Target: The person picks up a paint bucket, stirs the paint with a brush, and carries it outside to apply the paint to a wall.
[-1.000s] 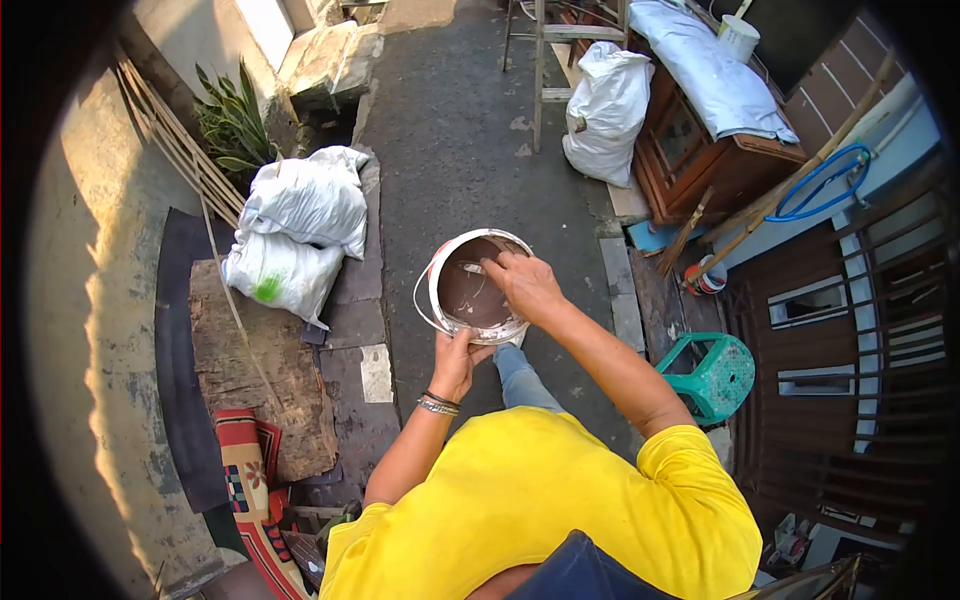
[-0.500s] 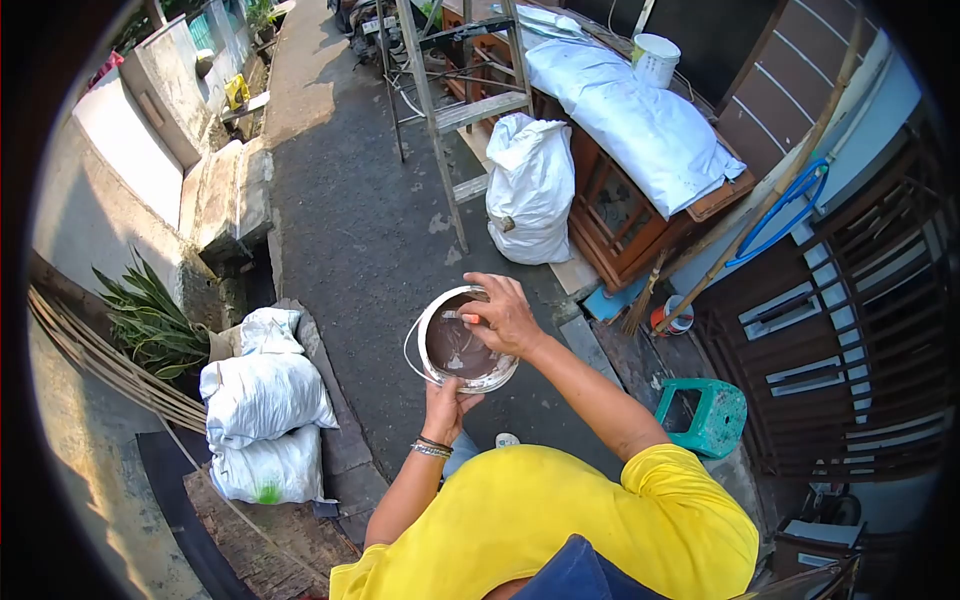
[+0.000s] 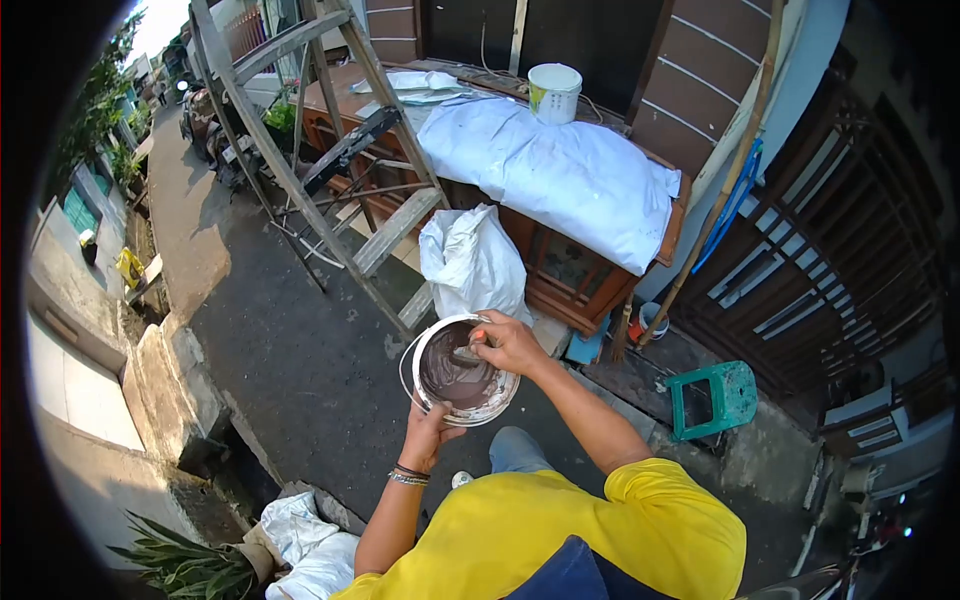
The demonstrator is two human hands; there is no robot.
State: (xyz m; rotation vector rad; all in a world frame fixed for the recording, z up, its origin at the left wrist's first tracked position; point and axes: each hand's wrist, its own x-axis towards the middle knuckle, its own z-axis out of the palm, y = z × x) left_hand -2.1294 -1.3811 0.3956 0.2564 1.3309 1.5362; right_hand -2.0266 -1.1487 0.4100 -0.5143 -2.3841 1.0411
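Observation:
A white bucket (image 3: pixel 480 404) with brownish paste inside is held in front of my body. My left hand (image 3: pixel 430 430) grips its lower left rim. Over the opening, my right hand (image 3: pixel 507 343) is closed on a small scraper (image 3: pixel 465 354), whose blade reaches into the bucket; an orange bit shows by the fingers. The bucket's thin handle hangs at its left side. Just beyond the bucket stands a white sack (image 3: pixel 470 262).
A wooden stepladder (image 3: pixel 398 228) stands ahead. At right are a wooden cabinet (image 3: pixel 562 305) under a white wrapped bundle (image 3: pixel 550 165), a white tub (image 3: pixel 555 95), a green stool (image 3: pixel 735 395) and a bamboo pole (image 3: pixel 735 190). White sacks (image 3: pixel 315 545) and a plant (image 3: pixel 190 560) are lower left.
The view has turned, so the ladder and cabinet appear further left. The bucket sits slightly lower in view. The scraper's blade now shows in the paste, which looks more stirred.

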